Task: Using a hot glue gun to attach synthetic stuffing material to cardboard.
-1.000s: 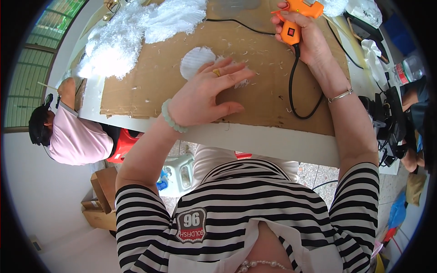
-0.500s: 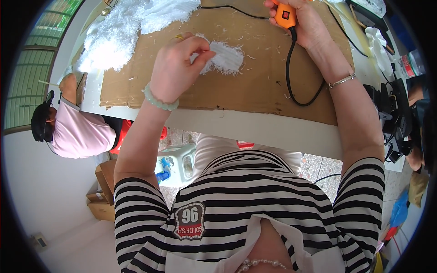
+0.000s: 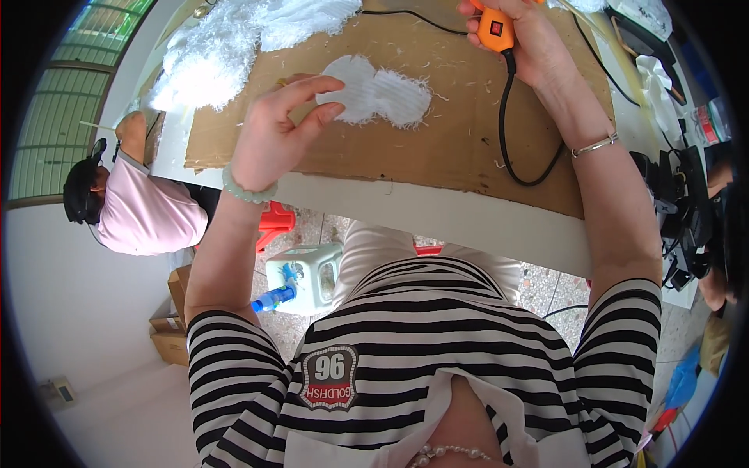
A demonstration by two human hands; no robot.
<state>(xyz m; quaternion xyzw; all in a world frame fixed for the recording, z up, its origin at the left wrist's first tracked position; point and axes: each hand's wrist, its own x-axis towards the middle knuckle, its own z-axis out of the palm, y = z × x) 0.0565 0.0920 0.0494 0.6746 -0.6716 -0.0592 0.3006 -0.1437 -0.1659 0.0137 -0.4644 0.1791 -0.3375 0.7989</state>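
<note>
Presently, left fingers: on my feed the left hand [image 3: 269, 129] has thumb and forefinger slightly parted at the left edge of a white round pad [image 3: 353, 78]; whether they grip it I cannot tell.
Right grip: my other view of contact, the right hand [image 3: 534, 47], is wrapped round an orange corded tool [image 3: 495, 30], whose far end is cut off by the upper edge.
Pad position: on the brown cardboard [image 3: 468, 132], between the hands, its right side meeting a fringed white piece [image 3: 403, 95]; I cannot tell whether the two are joined.
Handling: I'd take the pad lightly by its rim, leave the frayed fibres unpulled, and give the black cord [image 3: 502, 117] slack, away from the cloth.
Textures: the pad looks thin and smooth-edged; the fringed piece is ribbed, with shaggy ends.
White heap: feathery, tangled fluff [image 3: 207, 74] beside a fringed sheet [image 3: 308, 23], upper left.
Cardboard: flat, matt, with stray fibres scattered over it.
</note>
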